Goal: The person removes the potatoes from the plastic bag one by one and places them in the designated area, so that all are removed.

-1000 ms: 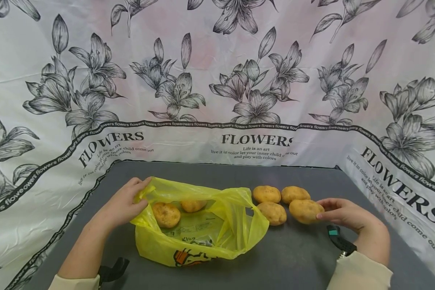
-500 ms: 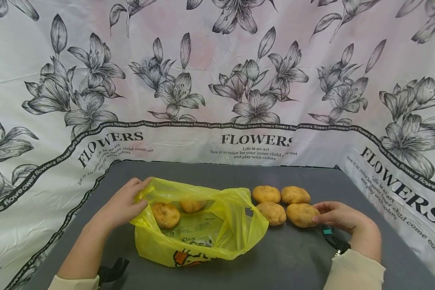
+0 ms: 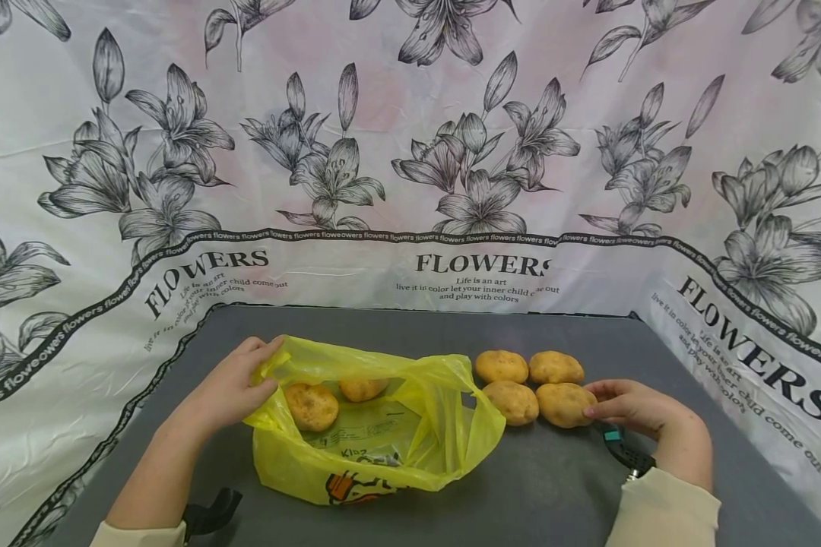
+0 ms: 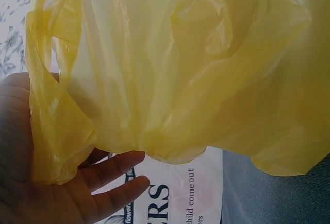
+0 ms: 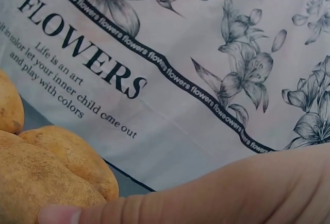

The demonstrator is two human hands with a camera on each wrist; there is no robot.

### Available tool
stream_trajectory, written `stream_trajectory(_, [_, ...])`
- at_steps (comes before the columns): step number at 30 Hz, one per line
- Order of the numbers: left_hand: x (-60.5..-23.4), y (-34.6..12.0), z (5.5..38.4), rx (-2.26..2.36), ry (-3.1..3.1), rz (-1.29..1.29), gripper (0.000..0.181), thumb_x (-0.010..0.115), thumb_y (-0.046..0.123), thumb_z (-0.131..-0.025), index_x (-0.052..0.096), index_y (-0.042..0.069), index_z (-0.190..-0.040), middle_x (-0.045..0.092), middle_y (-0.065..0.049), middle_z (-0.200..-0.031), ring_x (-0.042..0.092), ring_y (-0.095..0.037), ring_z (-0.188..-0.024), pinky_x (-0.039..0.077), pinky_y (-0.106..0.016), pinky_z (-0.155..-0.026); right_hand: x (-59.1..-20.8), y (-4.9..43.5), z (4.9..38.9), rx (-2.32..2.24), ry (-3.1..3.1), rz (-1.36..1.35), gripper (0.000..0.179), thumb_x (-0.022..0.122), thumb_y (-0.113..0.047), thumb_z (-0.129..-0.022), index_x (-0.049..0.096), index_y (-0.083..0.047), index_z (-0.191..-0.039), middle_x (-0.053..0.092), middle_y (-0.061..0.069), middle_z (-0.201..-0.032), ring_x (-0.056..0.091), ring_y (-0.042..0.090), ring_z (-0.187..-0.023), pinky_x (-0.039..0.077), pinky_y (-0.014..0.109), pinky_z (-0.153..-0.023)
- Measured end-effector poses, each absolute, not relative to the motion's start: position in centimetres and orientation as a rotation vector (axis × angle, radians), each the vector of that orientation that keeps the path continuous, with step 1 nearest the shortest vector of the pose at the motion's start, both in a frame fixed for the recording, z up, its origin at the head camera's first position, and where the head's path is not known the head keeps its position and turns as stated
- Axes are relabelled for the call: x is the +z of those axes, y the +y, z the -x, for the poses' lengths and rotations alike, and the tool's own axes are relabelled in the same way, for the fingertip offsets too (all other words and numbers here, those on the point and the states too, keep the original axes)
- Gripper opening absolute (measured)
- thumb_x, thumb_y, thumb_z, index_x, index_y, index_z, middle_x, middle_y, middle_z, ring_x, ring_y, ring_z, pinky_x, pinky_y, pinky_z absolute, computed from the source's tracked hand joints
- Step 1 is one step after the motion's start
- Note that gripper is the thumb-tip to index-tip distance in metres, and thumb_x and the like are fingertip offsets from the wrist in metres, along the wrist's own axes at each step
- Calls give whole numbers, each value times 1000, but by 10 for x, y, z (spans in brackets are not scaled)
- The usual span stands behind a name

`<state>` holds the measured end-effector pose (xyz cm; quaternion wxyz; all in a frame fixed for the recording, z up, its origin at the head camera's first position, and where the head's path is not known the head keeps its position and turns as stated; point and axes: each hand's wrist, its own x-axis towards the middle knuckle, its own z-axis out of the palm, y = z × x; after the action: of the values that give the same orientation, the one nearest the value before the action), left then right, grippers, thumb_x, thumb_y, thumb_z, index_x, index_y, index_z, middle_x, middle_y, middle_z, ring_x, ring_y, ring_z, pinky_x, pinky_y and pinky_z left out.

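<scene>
My left hand (image 3: pixel 236 387) grips the left rim of a yellow plastic bag (image 3: pixel 294 463), thumb and fingers on its film. The bag's mouth is spread upward, with two potatoes (image 3: pixel 312 407) inside at its left. In the left wrist view the bag (image 4: pixel 206 90) hangs in folds beside the fingers (image 4: pixel 121 193). To the right of the bag, my right hand (image 3: pixel 646 410) holds the right end of a potato (image 3: pixel 565 405) between thumb and fingers. That potato sits close against three others (image 3: pixel 556 367). The right wrist view shows the thumb (image 5: pixel 59 214) on its skin.
A dark grey table (image 3: pixel 520 494) carries everything. White floral fabric (image 3: pixel 479 273) rises behind it and along both sides. Black wrist mounts (image 3: pixel 212 513) show beneath both forearms.
My right hand has brought its potato left and down, close in front of the back right potato. The left hand and the bag stay as they were.
</scene>
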<state>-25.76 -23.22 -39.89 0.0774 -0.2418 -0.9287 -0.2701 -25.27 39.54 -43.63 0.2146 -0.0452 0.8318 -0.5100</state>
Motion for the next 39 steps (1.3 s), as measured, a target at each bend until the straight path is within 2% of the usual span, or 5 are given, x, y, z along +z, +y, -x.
stream_trajectory(11, [-399, -233, 257, -798, -2774, 723, 62, 61, 4, -93, 44, -7, -151, 53, -8, -111, 49, -20, -92, 42, -41, -80, -430, 394, 250, -1377, 2365, 45, 69, 67, -18, -100, 33, 21, -145, 47, 33, -142, 56, 31, -124, 46, 50, -104])
stream_trajectory(19, [-400, -234, 257, -797, -2771, 729, 61, 61, 4, -93, 44, -7, -151, 53, -8, -111, 49, -20, -92, 42, -42, -81, -424, 395, 247, -1359, 2383, 41, 70, 66, -19, -101, 32, 20, -147, 43, 36, -145, 53, 34, -128, 46, 49, -104])
stream_trajectory(24, [-400, -233, 258, -808, -2769, 734, 62, 62, 4, -93, 44, -7, -151, 53, -8, -111, 49, -20, -92, 42, -41, -79, -412, 393, 242, -1321, 2453, 24, 73, 64, -25, -102, 29, 18, -150, 35, 41, -150, 43, 49, -135, 40, 58, -108])
stream_trajectory(28, [-399, -233, 258, -809, -2769, 736, 62, 62, 4, -93, 43, -7, -152, 53, -8, -110, 48, -20, -91, 42, -40, -79, -397, 390, 237, -1293, 2520, 26, 75, 62, -30, -104, 28, 16, -152, 28, 41, -154, 30, 56, -141, 34, 63, -110])
stream_trajectory(39, [-398, -232, 257, -813, -2786, 721, 62, 62, 5, -93, 44, -6, -152, 52, -8, -109, 48, -19, -90, 42, -38, -77, -366, 365, 225, -1267, 2678, 81, 75, 61, -41, -103, 34, 6, -155, 38, 32, -154, 34, 53, -141, 32, 69, -107])
